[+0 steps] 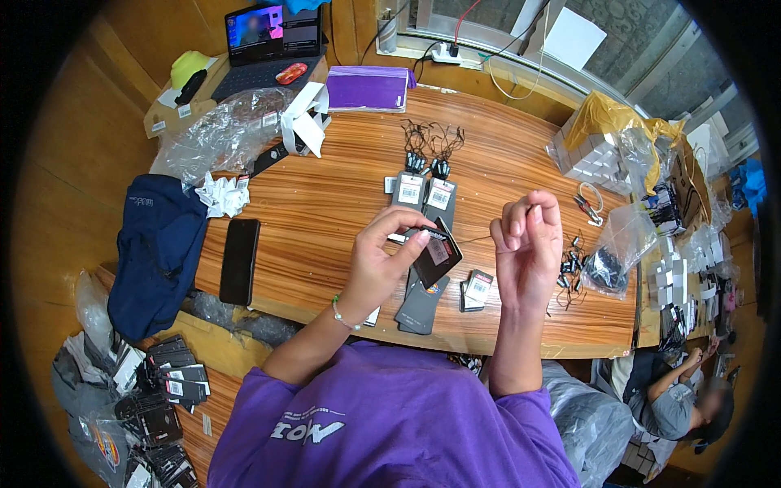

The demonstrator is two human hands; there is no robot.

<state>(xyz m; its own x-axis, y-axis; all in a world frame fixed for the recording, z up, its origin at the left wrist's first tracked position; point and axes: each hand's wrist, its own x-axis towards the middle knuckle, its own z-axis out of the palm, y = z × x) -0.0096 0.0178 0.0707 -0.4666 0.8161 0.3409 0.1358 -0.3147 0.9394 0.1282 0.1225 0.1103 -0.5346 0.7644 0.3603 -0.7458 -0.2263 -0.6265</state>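
Both hands hover above the striped wooden table: the left hand pinches dark tags between thumb and fingers, and the right hand is half curled; whether it grips the thin cord stretching toward it, I can't tell. Over to the right, a clear plastic bag has a black bundle inside, and a yellow plastic bag drapes over white boxes. Overlapping grey tags lie partly hidden below the held ones, with a small stack of cards near them. Farther out, two rows of labelled tags end in tangled black cords. Leftward rests a black phone. Leaning inward, the left forearm wears a beaded bracelet; the right forearm stands nearly straight, palm showing.
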